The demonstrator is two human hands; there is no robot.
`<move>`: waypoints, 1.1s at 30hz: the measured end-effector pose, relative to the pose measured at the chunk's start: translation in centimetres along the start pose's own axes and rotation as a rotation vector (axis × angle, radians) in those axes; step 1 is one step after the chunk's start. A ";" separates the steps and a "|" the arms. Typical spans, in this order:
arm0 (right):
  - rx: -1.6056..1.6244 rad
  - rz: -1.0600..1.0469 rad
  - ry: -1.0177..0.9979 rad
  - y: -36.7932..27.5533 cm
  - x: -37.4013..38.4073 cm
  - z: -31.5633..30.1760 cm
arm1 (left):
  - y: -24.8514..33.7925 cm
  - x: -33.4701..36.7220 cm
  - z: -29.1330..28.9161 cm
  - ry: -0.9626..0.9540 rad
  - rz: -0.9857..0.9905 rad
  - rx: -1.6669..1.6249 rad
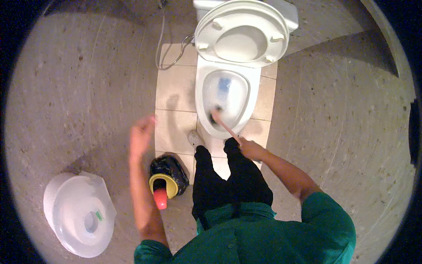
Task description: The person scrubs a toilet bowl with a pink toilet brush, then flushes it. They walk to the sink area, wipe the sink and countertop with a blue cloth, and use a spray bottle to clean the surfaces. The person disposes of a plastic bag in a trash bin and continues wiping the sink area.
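My right hand [252,150] is closed around the pale handle of a toilet brush [229,129]. The brush slants down into the white toilet bowl [201,97], where its dark, blurred head lies against the inner wall near the front. Both lid and seat [241,64] are raised, and a blue patch shows inside the bowl. Held out to the left, away from the toilet, my left hand [141,135] is smeared by motion. I see nothing clearly held in it, and its fingers are too blurred to read.
A bin [172,187] with a black bag and yellow rim stands left of my legs, a red-orange object [161,200] at its opening. A white rounded dispenser [80,215] is at the lower left. A hose [164,67] hangs beside the toilet. Grey walls close in on both sides.
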State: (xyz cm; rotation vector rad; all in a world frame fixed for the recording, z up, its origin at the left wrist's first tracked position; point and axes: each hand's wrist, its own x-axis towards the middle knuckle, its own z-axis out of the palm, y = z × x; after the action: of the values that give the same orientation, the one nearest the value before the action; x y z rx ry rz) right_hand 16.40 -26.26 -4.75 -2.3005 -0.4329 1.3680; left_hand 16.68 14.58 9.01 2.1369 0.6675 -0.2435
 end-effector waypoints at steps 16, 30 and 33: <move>0.280 0.280 0.067 5.8 -5.1 0.4 | 42.3 28.8 12.3 -0.111 0.888 0.934; 0.671 0.144 -0.002 8.8 -11.1 -3.6 | 45.7 32.0 23.1 -0.083 0.472 1.449; 0.838 0.292 -0.140 8.8 -12.0 -4.2 | 45.5 33.6 23.7 -0.068 0.536 1.490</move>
State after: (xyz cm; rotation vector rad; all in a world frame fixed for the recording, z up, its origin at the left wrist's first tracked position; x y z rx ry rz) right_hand 14.96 -40.28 1.59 -1.6062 0.4002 1.4688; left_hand 70.97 -13.67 12.34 3.5511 -0.3620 -0.6347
